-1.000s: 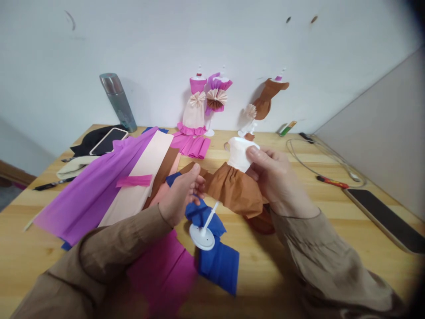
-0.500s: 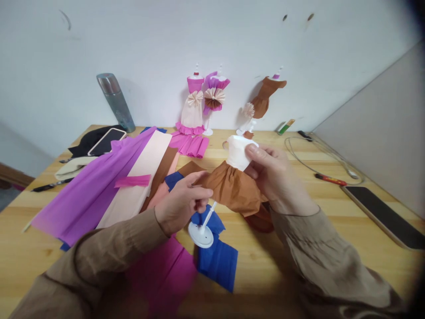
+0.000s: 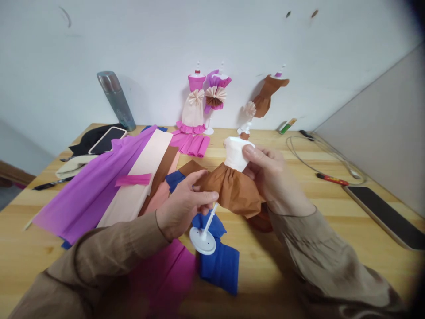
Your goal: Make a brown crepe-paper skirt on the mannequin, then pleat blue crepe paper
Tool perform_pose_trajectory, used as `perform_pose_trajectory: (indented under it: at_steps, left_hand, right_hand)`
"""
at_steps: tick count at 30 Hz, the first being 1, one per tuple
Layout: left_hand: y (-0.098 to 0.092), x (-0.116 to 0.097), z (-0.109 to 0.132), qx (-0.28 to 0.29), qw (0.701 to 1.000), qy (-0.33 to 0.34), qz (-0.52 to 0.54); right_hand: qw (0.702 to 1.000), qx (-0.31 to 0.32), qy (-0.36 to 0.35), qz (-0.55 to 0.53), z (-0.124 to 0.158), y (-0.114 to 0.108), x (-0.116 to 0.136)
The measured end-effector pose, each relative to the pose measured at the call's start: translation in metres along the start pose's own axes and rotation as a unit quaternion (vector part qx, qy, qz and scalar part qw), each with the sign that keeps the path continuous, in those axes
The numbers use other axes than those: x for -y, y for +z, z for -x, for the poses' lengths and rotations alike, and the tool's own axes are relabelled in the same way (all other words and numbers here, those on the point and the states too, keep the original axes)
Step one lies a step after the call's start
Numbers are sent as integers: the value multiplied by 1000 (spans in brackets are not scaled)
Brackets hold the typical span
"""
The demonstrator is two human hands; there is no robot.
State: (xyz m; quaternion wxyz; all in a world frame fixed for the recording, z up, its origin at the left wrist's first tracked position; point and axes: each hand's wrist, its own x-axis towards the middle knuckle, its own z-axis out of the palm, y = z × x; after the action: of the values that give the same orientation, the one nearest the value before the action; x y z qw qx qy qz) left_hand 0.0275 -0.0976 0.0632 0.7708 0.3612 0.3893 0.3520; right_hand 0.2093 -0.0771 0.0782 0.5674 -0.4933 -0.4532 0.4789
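**Brown skirt being fitted on a small mannequin**

The step in hand looks like dressing: the right hand (image 3: 270, 179) has its grip closed on the white torso of the mini mannequin (image 3: 235, 153), thumb across the front, holding it tilted above the counter (image 3: 332, 212). The left hand (image 3: 184, 201) has its fingers pinched shut on the near left edge of the brown paper skirt (image 3: 232, 188), which is gathered round the waist. Below the skirt the thin white pole runs down to the round base (image 3: 202, 240), which hangs over a blue paper piece (image 3: 221, 263) (touching it or not, I cannot tell).

As a judgement, the next move calls for a gentle, even pull on the thin paper while the torso stays steady.

The mannequin sits between both grips, near the middle of the counter; pleated purple paper (image 3: 89, 186) lies to the left, finished dressed mannequins (image 3: 195, 104) stand far back by the wall.
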Motion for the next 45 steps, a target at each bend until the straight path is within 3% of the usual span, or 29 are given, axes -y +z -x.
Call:
perform_pose_trajectory:
  at_steps: [7,10,18,22,25,29,32,35,40,45]
  left_hand:
    - [-1,-6,-2,-6,996,-73,53]
    - [-1,-7,-3,17,993,-91,70]
    - [-2,-4,0,47,997,-52,27]
    - [-3,-3,-3,22,998,-55,26]
    - [-5,0,-8,-34,998,-43,7]
    - [-11,0,-15,-127,990,64,2]
    - [-16,-2,-17,-85,982,162,-51]
    - [-17,-5,-15,-4,971,202,-131]
    - [-8,-14,-8,77,962,179,-191]
    - [-5,-21,-4,89,965,154,-193]
  right_hand:
    - [1000,15,-15,-13,-1,0,-3]
    - [1000,10,-14,-20,-1,0,-6]
    - [1000,13,-12,-16,-1,0,-5]
    - [1000,16,-15,-15,-1,0,-6]
    - [1000,17,-8,-24,-1,-1,-7]
    - [999,18,-5,-37,1,1,-7]
    - [999,35,-17,-34,5,5,-5]
    - [998,49,-19,-30,10,10,-4]
    - [997,71,-24,-1,16,16,-9]
    - [992,117,-37,30,15,15,-13]
